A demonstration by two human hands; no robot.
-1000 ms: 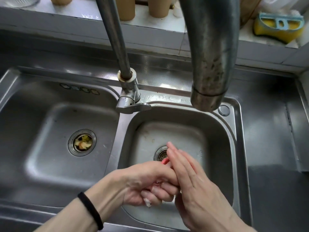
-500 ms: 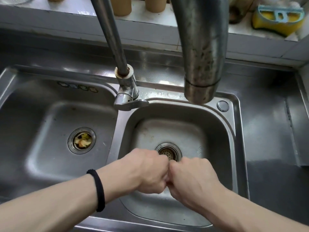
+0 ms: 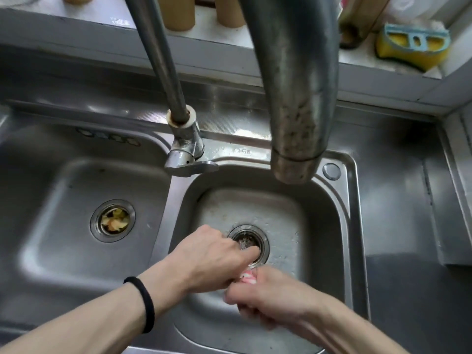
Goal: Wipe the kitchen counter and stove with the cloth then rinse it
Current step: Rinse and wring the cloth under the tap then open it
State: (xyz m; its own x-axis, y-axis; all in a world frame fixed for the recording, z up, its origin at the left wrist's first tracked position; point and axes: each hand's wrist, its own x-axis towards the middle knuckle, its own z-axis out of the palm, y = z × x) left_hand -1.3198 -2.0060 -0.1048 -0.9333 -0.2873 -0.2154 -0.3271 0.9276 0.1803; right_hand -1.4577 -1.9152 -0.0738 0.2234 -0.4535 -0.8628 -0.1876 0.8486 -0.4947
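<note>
While the left hand (image 3: 212,259) and right hand (image 3: 270,297) meet over the near half of the right basin (image 3: 324,213), both curl tight on the cloth (image 3: 248,276), a pink-and-white scrap of it showing between them. The basin's drain (image 3: 249,237) lies just past the left knuckles. Toward the far rim, the spout (image 3: 293,111) hangs well above them.

Brushed glossy steel sink (image 3: 163,208) — dull, spotted metal spout (image 3: 298,98) (pink-white cloth (image 3: 247,277))
</note>
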